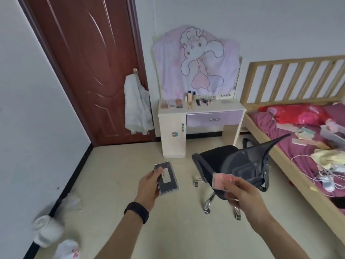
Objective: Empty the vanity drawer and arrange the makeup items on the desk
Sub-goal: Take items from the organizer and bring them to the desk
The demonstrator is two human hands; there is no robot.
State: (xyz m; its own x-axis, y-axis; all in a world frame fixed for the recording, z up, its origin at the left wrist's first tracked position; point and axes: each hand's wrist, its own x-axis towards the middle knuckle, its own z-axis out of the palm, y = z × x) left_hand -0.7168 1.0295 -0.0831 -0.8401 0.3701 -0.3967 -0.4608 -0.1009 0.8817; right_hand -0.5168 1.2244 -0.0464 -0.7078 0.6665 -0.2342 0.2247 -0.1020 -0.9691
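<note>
Dark rectangular clear-cased palette (168, 177) sits pinched in my left grip (149, 186), long axis pointing ahead; pink square compact (223, 181) is pinched in my right grip (244, 193). Cream vanity tabletop (230, 106) lies well ahead of both, black mesh chair (250, 157) just beyond the right.

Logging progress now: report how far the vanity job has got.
Done: many makeup items stand on the desk; the drawer is shut. In hand: left hand holds a dark palette, right hand a pink compact. Left: set both on the desk.
</note>
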